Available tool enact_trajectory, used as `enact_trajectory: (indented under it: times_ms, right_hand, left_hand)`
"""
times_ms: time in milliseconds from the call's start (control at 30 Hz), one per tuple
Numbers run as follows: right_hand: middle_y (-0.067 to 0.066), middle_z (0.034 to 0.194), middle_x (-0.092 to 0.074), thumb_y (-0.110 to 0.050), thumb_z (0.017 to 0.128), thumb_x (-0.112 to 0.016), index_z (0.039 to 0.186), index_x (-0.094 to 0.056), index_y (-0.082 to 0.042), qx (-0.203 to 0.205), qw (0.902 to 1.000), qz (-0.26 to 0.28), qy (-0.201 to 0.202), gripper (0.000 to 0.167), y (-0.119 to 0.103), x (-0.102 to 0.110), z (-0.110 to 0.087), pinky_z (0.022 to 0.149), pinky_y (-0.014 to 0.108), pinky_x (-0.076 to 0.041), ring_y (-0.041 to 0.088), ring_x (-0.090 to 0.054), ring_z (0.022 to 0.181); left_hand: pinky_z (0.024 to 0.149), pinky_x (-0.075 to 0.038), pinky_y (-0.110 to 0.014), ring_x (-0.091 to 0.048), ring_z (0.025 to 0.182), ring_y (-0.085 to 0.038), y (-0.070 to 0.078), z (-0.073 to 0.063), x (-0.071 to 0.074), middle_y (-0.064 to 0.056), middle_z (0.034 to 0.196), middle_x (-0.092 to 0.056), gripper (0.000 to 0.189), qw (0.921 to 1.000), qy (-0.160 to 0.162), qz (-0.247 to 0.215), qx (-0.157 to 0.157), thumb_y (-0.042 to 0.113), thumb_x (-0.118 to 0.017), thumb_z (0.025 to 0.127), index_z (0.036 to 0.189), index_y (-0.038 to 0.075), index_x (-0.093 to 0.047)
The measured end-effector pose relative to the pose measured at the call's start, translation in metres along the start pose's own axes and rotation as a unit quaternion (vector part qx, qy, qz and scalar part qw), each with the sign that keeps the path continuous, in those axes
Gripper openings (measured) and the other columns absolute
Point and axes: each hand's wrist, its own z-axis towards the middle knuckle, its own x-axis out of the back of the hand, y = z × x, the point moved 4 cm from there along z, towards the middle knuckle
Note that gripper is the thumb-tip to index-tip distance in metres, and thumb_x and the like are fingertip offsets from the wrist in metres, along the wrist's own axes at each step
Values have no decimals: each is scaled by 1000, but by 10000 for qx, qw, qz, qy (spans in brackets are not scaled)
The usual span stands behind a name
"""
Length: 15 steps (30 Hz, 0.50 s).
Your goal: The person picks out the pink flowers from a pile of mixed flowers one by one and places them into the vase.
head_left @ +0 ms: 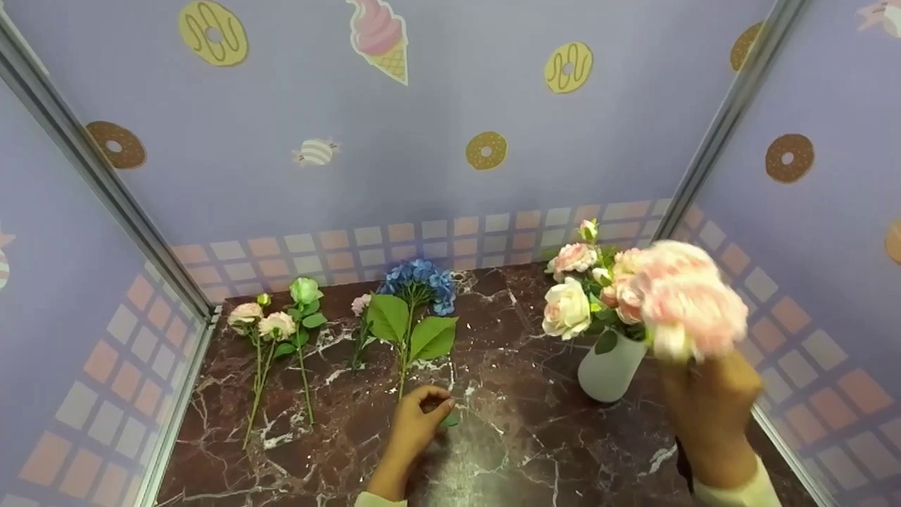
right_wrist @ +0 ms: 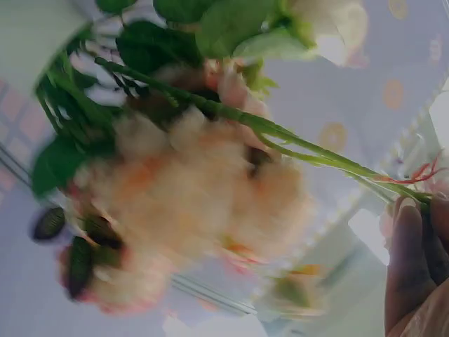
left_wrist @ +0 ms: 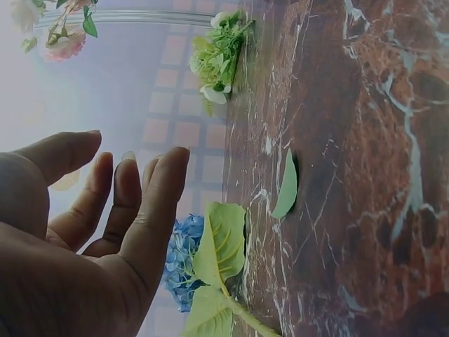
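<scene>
A white vase (head_left: 609, 370) on the right holds several pink and cream roses (head_left: 566, 310). In front of it, my right hand (head_left: 714, 408) grips a pale pink flower (head_left: 693, 299), blurred in the head view. The right wrist view shows the fingertips pinching its thin green stem (right_wrist: 316, 149). My left hand (head_left: 415, 426) is low over the table with fingers loosely bent and nothing between them. A loose green leaf (left_wrist: 286, 186) lies beside it. Just beyond that hand is a blue hydrangea (head_left: 422, 282) with broad green leaves.
On the marble-patterned table (head_left: 338, 451), pink roses (head_left: 274, 325) and a green rose (head_left: 305, 290) lie at the left. A small pink flower (head_left: 361, 304) is beside the hydrangea. White-and-green flowers (left_wrist: 221, 60) appear farther off in the left wrist view. Patterned walls (head_left: 436, 183) enclose three sides.
</scene>
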Motion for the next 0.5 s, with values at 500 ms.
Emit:
enact_trajectory:
  times_ms: [500]
  right_hand:
    - [24,66,-56,5,98,-65,92,-57,4,225,9933,-836,-763,10,-2,-34,-30,44,64,-44,47,-55,51]
  left_hand:
    - [66,-67,-27,-66,88,-11,-3,0,4,-16,102,-80,18,9997,162,-61,154,4,-79,103,113,-10,-76]
